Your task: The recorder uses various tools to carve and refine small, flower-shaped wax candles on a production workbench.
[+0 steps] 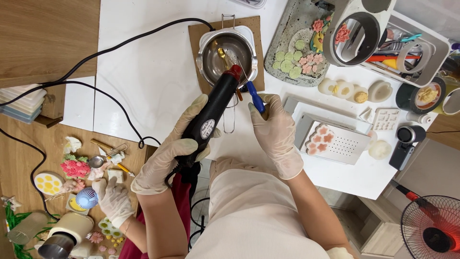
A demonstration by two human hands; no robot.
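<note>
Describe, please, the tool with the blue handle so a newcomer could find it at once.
Start at the metal pot on the brown board at the table's top centre. Just below it, the right hand pinches a thin tool by its blue handle, far slimmer than the black heat gun in the left hand.

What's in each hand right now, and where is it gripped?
Left hand grips the black heat gun around its body. Right hand pinches the blue-handled tool by its handle.
</note>
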